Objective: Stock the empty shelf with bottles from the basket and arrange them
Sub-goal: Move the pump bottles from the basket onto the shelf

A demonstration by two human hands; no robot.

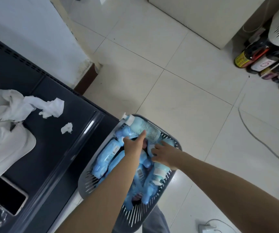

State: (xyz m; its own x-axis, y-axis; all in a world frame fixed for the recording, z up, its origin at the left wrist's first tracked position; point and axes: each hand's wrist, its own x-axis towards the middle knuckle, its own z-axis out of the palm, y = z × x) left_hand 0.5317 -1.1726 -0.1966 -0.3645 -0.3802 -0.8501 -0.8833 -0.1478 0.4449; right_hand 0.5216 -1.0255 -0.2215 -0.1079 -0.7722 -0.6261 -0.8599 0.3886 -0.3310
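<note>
A grey slotted basket [88,184] stands on the floor beside the dark shelf [51,148], filled with several blue and pale green bottles. My left hand [133,143] grips a pale green pump bottle [143,127] that lies raised across the basket's far rim, its white pump pointing left. My right hand [164,154] reaches into the basket on the right side, fingers curled over a blue bottle [151,146]; whether it grips that bottle is unclear. Another green bottle with a white cap [160,170] lies just below my right wrist.
On the dark shelf lie a white cloth bag [5,140], crumpled tissue [51,106], a tissue scrap [66,128] and a phone [5,197]. Dark sauce bottles [253,56] stand in a rack at the right. A cable [253,132] runs over the tiled floor.
</note>
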